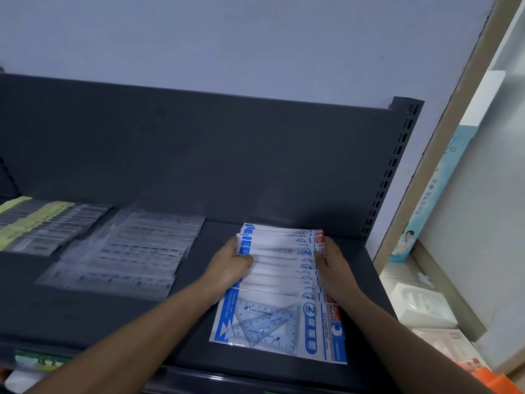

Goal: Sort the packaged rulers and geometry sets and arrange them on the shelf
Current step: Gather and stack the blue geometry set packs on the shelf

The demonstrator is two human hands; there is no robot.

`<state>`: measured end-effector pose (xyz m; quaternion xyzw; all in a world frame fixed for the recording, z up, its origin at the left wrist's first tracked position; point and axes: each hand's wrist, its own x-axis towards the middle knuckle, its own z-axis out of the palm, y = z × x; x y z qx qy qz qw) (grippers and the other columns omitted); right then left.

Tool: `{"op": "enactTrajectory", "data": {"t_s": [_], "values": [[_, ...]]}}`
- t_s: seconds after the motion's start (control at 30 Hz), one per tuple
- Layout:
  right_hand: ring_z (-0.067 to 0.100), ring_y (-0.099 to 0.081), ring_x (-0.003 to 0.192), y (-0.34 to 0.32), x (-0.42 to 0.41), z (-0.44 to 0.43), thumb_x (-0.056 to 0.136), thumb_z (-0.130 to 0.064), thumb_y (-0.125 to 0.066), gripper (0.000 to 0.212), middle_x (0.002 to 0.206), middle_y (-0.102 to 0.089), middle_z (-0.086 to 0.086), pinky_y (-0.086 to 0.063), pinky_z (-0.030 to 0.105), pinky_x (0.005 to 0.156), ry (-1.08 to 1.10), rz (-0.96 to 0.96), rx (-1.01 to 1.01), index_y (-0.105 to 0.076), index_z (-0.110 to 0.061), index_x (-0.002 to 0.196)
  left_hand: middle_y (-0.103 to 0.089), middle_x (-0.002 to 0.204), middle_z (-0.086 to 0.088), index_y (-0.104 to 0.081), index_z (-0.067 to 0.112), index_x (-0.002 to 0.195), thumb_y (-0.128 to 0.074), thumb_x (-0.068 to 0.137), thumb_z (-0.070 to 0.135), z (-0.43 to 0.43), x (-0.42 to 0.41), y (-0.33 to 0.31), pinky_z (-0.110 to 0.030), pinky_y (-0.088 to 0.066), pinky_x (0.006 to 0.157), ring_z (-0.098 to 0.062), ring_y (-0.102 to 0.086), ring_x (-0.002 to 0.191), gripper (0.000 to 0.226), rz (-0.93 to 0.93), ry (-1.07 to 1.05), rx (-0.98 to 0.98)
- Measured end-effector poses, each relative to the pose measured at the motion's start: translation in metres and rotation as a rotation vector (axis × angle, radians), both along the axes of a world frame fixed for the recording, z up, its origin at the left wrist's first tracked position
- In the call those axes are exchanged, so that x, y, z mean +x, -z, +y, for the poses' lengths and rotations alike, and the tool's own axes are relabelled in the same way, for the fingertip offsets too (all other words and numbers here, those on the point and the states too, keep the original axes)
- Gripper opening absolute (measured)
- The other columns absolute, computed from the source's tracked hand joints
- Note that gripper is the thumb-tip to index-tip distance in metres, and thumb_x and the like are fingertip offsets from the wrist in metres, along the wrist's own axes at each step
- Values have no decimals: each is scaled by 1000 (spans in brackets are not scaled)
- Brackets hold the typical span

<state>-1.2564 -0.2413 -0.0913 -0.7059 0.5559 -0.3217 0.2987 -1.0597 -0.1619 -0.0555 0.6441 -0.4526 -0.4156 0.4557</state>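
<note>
A fanned row of blue-and-white geometry set packs [279, 294] lies overlapped on the right part of the dark shelf [358, 268]; the nearest pack shows two clear set squares. My left hand [231, 261] presses on the row's left edge. My right hand [332, 261] rests on its right edge, over the orange tabs. Both hands have fingers laid flat on the packs. Clear packaged rulers [125, 253] lie fanned in the shelf's middle. At the far left lie packaged rulers with yellow headers [42, 223].
The shelf's dark back panel [199, 155] rises behind the packs, with a perforated upright [395, 166] at the right. White and orange boxes [426, 311] sit on the floor to the right, beside a poster. A green price label [37, 358] marks the front rail.
</note>
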Motion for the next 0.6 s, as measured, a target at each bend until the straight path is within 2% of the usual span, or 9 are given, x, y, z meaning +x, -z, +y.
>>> {"op": "enactTrajectory", "data": {"t_s": [0.07,0.13,0.27,0.4,0.47,0.53,0.6], "values": [[25,-43,129,3,2,-3,99,-21,-37,41,142,-42,10,-33,40,110,-9,41,13,-35,-11,139,-61,90,0,-54,17,102,-52,85,1,-10,2,-3,-21,-45,63,-12,-56,74,23,57,-12,34],[26,-35,135,7,4,-7,100,-23,-35,43,145,-37,10,-22,47,115,-17,75,30,-31,-12,142,-60,92,-2,-53,16,106,-51,84,0,-16,4,-3,-21,-44,64,-13,-55,76,28,80,-7,57],[24,-32,137,9,4,-10,100,-22,-32,42,146,-37,10,-5,42,119,-22,91,59,-31,-10,141,-60,98,-4,-50,20,112,-52,82,-1,-21,7,-1,-27,-46,70,-18,-56,85,36,120,-8,65],[25,-33,137,10,4,-13,101,-22,-32,41,144,-40,10,-13,45,118,-15,71,64,-32,-10,140,-62,100,-1,-51,22,112,-50,83,-2,-25,7,3,-32,-48,80,-18,-59,89,37,103,5,69],[25,-34,136,10,4,-13,101,-21,-32,40,143,-42,10,-19,47,116,-14,66,64,-34,-10,139,-62,100,4,-50,24,113,-50,84,-1,-28,6,6,-26,-47,78,-13,-58,89,38,74,24,56],[26,-38,134,9,4,-13,100,-20,-33,38,141,-45,10,-24,49,113,-11,57,71,-36,-11,137,-61,98,8,-51,28,104,-51,86,2,-28,5,7,-19,-45,74,-7,-57,87,31,38,43,45],[26,-45,127,7,4,-13,100,-19,-35,35,135,-50,8,-28,50,111,-6,30,72,-38,-14,134,-64,102,-1,-54,24,98,-53,86,4,-28,5,8,-20,-45,71,-9,-58,84,24,-18,48,39]]}}
